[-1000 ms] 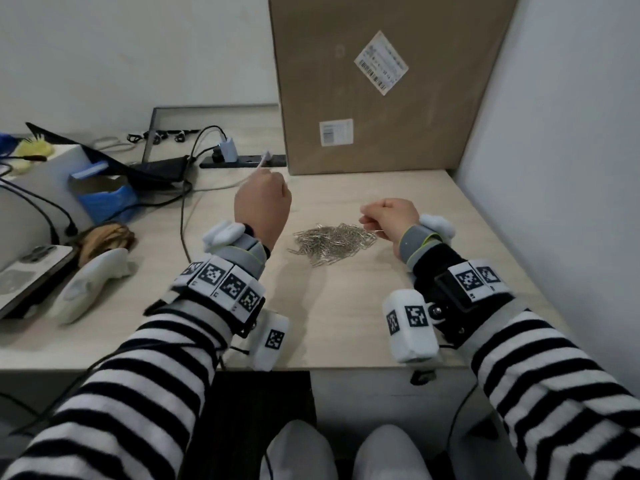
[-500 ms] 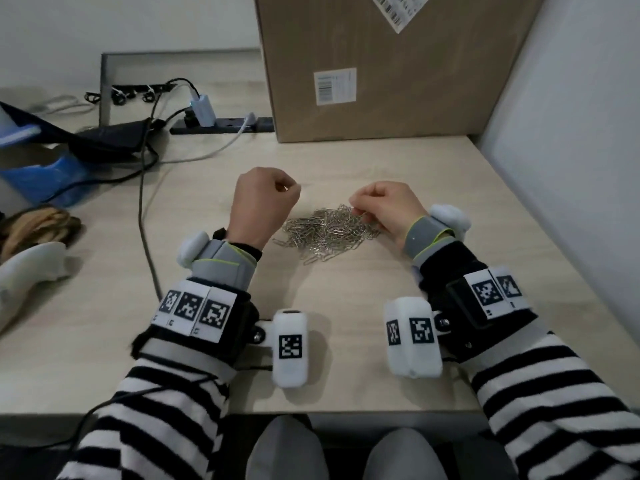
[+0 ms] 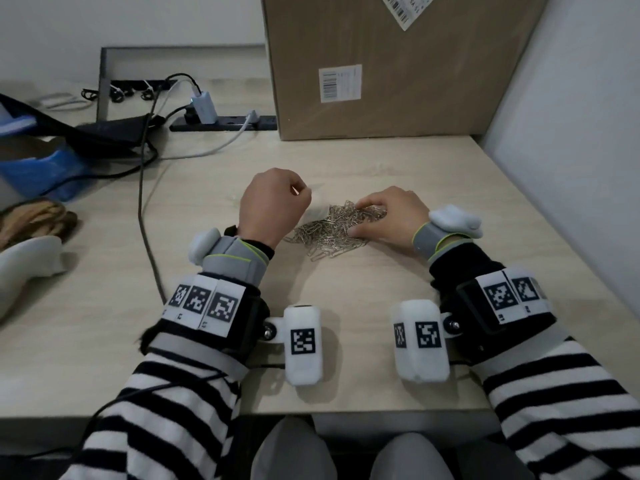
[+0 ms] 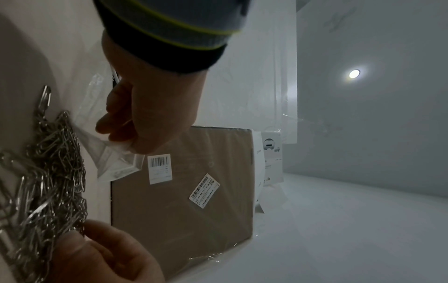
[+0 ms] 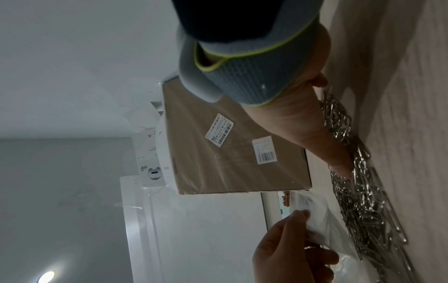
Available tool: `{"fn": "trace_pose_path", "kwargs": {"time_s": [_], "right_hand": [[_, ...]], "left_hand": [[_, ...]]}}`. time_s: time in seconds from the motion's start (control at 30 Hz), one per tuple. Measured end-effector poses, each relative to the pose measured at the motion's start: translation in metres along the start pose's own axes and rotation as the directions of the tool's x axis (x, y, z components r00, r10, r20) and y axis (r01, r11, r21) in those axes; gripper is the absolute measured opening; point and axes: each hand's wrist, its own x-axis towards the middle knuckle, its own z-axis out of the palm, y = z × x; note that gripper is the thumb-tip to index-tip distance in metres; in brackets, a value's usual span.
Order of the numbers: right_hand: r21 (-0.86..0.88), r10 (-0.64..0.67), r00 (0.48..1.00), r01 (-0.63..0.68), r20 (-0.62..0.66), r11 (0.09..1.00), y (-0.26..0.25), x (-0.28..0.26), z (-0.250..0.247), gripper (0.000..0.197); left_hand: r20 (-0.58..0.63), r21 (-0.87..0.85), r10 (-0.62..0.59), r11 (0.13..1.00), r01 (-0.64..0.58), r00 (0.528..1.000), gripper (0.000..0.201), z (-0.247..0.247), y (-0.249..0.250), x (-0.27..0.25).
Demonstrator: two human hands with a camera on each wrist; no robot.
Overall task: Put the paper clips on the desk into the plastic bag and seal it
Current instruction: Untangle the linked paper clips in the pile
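Left hand [image 3: 273, 206] pinches clear bag [image 3: 317, 211], mostly hidden behind fist; right hand [image 3: 391, 213] fingers curled into clips [image 3: 332, 230] on desk [image 3: 346, 278], grip unclear.

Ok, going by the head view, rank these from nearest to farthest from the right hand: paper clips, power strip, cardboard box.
1. paper clips: under the right hand, touching its fingers.
2. cardboard box: straight behind, at the desk's back.
3. power strip: back left, beside the box.
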Motion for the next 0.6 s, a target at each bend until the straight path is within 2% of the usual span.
{"fn": "trace_pose_path", "kwargs": {"time_s": [0.1,0.3,0.4,0.5,0.6], "right_hand": [[-0.017,-0.037,0.999,0.037,-0.005,0.999,-0.0014,-0.0011,-0.0025,0.049],[0.030,-0.109,0.992,0.111,-0.058,0.993,-0.0073,0.0007,-0.0051,0.021],[0.028,-0.113,0.988,0.116,-0.104,0.993,-0.0058,0.0020,-0.0063,0.019],[0.170,-0.078,0.976,0.113,-0.202,0.979,-0.0054,0.0030,-0.0077,0.019],[0.382,-0.016,0.949,0.142,-0.315,0.913,-0.0091,0.0025,-0.0074,0.009]], "left_hand": [[-0.009,0.036,0.010,0.999,-0.009,1.000,0.016,0.0014,0.0025,-0.0001],[-0.037,0.090,0.033,0.996,-0.030,0.999,0.017,0.0040,0.0027,0.0009],[-0.045,0.102,0.027,0.995,-0.022,0.999,0.017,0.0052,0.0037,0.0011],[-0.041,0.101,0.035,0.994,-0.030,0.999,0.018,0.0076,0.0045,0.0015],[-0.027,0.080,0.023,0.997,-0.021,0.999,0.019,0.0099,0.0051,0.0018]]}}
